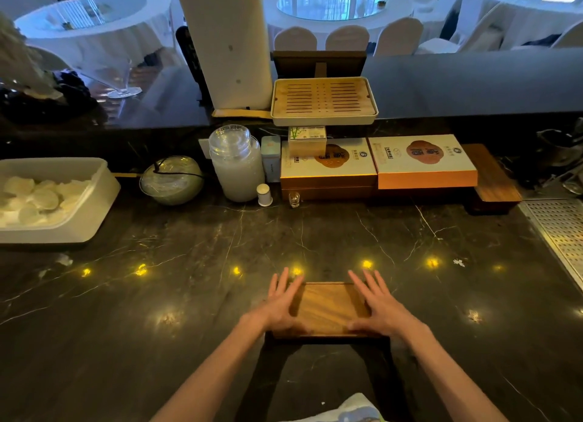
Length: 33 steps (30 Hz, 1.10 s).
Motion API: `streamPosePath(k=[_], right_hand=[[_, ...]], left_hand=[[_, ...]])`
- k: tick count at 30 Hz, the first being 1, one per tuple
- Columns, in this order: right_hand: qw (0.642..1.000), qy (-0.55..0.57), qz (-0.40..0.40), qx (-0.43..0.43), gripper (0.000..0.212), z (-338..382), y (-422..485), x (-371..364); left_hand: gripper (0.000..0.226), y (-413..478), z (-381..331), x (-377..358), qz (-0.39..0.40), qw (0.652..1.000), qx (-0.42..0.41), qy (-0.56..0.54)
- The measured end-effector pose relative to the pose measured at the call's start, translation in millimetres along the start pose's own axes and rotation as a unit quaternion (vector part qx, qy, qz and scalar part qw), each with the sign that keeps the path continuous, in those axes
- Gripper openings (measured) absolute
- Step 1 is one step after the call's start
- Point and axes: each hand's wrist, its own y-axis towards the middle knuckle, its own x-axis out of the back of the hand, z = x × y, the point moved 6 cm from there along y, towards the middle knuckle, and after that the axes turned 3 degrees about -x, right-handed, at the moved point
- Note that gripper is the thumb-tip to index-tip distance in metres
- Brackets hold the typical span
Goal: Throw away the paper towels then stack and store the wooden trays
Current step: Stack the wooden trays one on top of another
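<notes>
A small wooden tray (331, 309) lies on the dark marble counter (189, 295), near its front edge in the middle. My left hand (280, 305) presses against the tray's left side and my right hand (380, 306) against its right side, fingers stretched forward and spread. The hands cover the tray's side edges, so how many trays are stacked there I cannot tell. Another dark wooden tray (495, 178) rests at the back right, beside the boxes. No paper towel shows on the counter.
At the left stands a white bin (79, 223) with white pieces. Along the back are a bowl (172, 180), a glass jar (236, 164), orange-and-white boxes (422, 163) and a slatted tea tray (323, 101). A metal drain grille (561, 232) is at the right.
</notes>
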Motion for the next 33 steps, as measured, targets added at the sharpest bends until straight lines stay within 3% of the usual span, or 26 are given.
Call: streamPosePath(k=[3,7,16,30,33], right_hand=[[0.989,-0.134,0.057,0.018,0.132,7,6,-7],[0.978,-0.186,0.089,0.026,0.140,4,8,-11],[0.966,-0.240,0.016,0.099,0.122,8,2,-7],[0.969,-0.214,0.007,0.119,0.125,11,1,-3],[0.972,-0.206,0.002,0.114,0.129,7,2,-6]], left_hand=[[0.134,9,6,-17,0.046,0.981,-0.019,0.186],[0.146,13,15,-19,0.028,0.951,-0.042,0.304],[0.126,12,11,-12,-0.026,0.936,-0.110,0.334],[0.117,12,12,-9,-0.026,0.943,-0.158,0.293],[0.124,10,18,-13,-0.037,0.945,-0.158,0.285]])
